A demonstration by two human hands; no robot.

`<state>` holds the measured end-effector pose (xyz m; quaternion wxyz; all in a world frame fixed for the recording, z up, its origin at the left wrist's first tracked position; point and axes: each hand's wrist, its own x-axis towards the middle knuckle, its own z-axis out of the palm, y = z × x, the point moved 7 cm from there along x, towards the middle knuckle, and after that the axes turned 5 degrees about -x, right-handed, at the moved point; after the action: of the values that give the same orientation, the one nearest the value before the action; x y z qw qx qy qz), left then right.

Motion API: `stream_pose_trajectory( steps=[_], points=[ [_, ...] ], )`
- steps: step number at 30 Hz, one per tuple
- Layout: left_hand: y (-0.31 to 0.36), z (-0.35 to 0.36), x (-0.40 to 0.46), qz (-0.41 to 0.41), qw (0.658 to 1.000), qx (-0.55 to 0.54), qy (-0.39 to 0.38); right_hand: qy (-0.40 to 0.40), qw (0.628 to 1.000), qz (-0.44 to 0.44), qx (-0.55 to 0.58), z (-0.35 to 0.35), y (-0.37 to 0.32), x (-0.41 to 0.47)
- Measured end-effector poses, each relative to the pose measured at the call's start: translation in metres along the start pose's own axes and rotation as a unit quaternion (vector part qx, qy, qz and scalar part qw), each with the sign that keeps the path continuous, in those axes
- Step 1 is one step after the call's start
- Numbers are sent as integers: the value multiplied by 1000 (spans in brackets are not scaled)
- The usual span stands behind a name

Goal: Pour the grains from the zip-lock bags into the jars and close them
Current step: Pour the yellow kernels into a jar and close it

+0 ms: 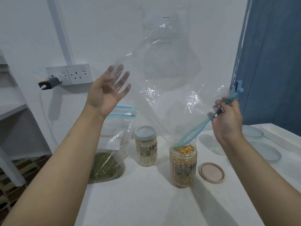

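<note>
A large clear zip-lock bag [164, 88] hangs upside down and looks empty, its blue zip mouth dipping into an open jar [183, 167] full of yellow corn kernels. My right hand [228, 119] grips the bag's blue zip edge above and right of the jar. My left hand [109, 93] is raised with fingers spread behind the bag's upper left corner. The jar's tan lid [211, 172] lies flat just right of it. A second jar [146, 146] of pale grains stands shut under a grey lid. A bag of green grains [110, 150] stands at the left.
The white table [146, 201] carries two clear lids or dishes [263, 150] and a white tray [280, 136] at the right. A wall socket with a plugged charger [53, 81] is behind, white shelves at far left, a blue curtain [273, 62] at right.
</note>
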<state>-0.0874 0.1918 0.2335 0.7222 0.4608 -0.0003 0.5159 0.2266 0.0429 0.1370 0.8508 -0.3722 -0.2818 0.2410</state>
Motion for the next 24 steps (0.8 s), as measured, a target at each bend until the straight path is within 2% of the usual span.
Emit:
stream_pose_trajectory(
  steps=[2, 6, 8, 13, 20, 24],
  points=[
    [-2, 0, -4, -8, 1000, 4, -4, 5, 1000, -12, -23, -3, -3, -2],
    [3, -4, -7, 32, 983, 174, 39, 8, 978, -87, -189, -8, -17, -14],
    [5, -5, -8, 55, 971, 223, 70, 14, 973, -102, -205, -12, -20, -19],
    [7, -13, -14, 139, 955, 217, 147, 20, 974, -109, -197, -19, -24, -27],
    [-3, -17, -11, 120, 962, 179, 166, 40, 972, -105, -205, -25, -25, -28],
    [-1, -20, -14, 142, 956, 155, 205, 62, 975, -94, -191, -30, -21, -32]
  ],
)
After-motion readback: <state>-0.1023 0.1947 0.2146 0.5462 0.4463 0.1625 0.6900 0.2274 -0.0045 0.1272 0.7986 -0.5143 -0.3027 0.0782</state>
